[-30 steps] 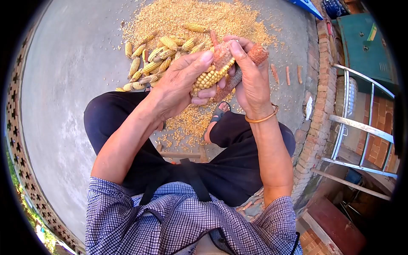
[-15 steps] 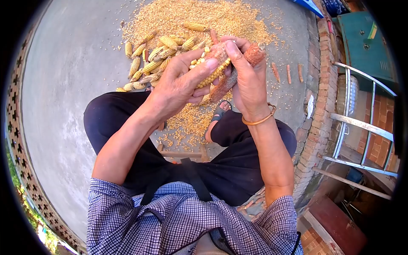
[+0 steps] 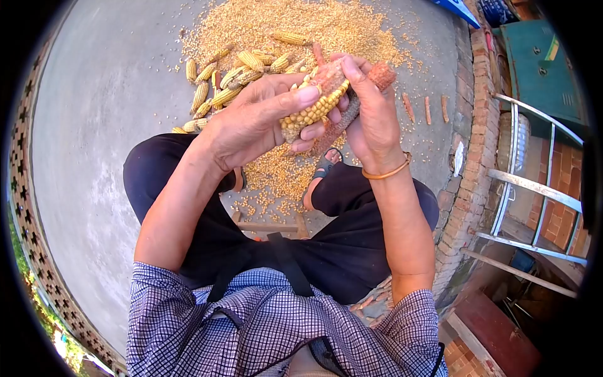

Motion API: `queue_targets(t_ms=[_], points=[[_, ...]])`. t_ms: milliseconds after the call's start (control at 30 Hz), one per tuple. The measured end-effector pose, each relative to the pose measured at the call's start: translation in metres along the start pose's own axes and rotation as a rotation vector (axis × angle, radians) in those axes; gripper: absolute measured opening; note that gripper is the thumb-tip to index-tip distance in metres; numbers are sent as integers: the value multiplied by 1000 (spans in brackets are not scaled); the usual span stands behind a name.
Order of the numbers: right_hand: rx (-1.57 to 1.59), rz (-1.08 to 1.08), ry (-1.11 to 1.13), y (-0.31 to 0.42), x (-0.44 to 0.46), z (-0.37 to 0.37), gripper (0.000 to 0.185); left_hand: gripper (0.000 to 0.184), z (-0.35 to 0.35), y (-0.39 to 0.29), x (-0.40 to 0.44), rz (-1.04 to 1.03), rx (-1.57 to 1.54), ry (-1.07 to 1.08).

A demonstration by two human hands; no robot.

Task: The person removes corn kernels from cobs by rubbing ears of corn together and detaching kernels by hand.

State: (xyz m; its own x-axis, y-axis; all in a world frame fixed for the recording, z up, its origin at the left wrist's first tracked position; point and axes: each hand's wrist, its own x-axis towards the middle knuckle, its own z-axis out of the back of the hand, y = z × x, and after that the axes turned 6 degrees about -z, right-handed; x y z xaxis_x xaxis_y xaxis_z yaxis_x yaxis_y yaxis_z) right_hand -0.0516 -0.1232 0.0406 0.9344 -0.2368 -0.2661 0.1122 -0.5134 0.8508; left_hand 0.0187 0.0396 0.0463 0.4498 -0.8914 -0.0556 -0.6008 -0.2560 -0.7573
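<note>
A partly shelled ear of corn [image 3: 319, 108] is gripped in my left hand [image 3: 260, 116], its thumb lying along the remaining yellow kernels. The upper part of that ear shows bare reddish cob. My right hand [image 3: 375, 119] is closed round a bare corn cob [image 3: 381, 75], which slants down beneath the ear; its thumb presses at the ear's upper end. Some of the right fingers are hidden behind the ear and cob. Beyond my hands lie several unshelled ears [image 3: 224, 97] in a heap, beside a wide spread of loose kernels [image 3: 295, 22].
More kernels [image 3: 276, 176] lie between my feet, in front of a wooden stool bar [image 3: 267, 227]. Several bare cobs [image 3: 428, 110] rest on the concrete to the right. A low brick edge [image 3: 471, 157], a metal ladder [image 3: 534, 188] and a green cabinet [image 3: 543, 69] stand farther right.
The ear has tilted and shifted slightly in my left hand, showing more of its lower end. My right hand has moved a little down and right, still holding the bare cob.
</note>
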Motion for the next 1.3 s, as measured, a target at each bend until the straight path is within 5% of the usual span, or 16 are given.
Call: queue_targets(t_ms=[533,833,1300], points=[[-92,119,-122,-7,1,2,16,44,-2,8,-1,46,-4,-103],[-107,95,-174,-10,2,1,16,44,-1,13,-2,-20,449,-166],[-222,101,-292,-6,-6,-3,14,43,-10,22,5,-1,174,-226]])
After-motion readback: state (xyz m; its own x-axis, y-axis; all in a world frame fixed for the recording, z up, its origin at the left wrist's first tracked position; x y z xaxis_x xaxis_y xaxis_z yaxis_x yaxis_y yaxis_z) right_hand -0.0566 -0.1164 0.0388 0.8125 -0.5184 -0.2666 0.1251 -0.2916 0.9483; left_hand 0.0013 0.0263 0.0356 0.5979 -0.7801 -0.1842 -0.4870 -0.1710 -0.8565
